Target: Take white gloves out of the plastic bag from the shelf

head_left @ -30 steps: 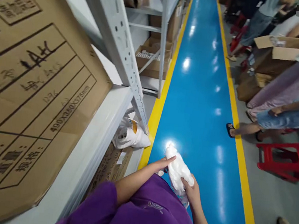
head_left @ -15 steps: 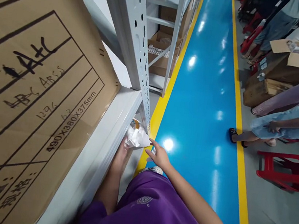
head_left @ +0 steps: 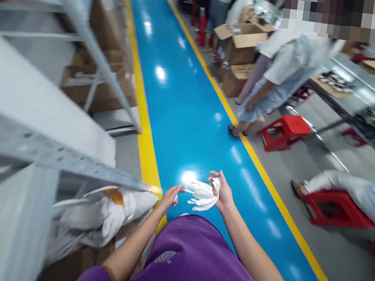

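My right hand (head_left: 223, 195) pinches one end of the white glove bundle (head_left: 202, 195); it stretches leftward toward my left hand (head_left: 170, 197), whose loosely spread fingers hover just beside its free end above the blue floor (head_left: 191, 113).

A warehouse or packing floor: grey metal shelving (head_left: 84, 30) loaded with cardboard cartons (head_left: 101, 83) lines a glossy blue aisle (head_left: 184, 112) edged in yellow, while people work among open boxes (head_left: 242, 41) and red stools (head_left: 283, 130).
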Demonstrator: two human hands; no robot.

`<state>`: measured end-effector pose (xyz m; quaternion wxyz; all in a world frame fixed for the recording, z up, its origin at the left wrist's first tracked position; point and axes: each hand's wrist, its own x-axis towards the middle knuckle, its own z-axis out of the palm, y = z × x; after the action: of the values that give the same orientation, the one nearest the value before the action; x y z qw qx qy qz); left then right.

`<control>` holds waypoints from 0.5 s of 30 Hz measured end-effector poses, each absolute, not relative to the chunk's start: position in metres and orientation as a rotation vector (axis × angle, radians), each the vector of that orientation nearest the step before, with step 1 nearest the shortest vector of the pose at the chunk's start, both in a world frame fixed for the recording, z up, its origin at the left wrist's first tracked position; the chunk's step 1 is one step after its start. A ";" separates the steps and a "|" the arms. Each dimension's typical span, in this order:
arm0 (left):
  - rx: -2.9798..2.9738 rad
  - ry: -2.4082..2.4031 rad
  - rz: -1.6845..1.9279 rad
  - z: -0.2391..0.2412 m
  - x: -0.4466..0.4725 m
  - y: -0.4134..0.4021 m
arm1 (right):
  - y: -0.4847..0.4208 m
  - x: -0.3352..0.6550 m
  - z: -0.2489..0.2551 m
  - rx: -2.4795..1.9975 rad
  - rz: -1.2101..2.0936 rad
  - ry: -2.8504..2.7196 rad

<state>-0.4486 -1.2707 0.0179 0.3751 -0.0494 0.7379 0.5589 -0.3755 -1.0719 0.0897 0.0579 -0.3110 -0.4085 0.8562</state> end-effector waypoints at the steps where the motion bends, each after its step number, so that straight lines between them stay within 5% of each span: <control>1: 0.053 1.844 1.363 0.026 -0.453 -1.242 | -1.056 -0.366 0.094 -0.958 2.561 -1.137; 7: 0.982 1.497 0.935 0.077 -0.428 -1.056 | -0.968 -0.286 0.104 -1.002 2.163 -0.752; 15: 1.419 1.185 0.330 0.058 -0.277 -0.880 | -0.862 -0.117 0.050 -1.157 1.643 -0.452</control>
<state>-0.2772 -0.8797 0.0580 0.5906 0.6096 0.5094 0.1418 -0.1170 -0.8625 0.0500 0.5152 -0.4814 -0.1881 0.6837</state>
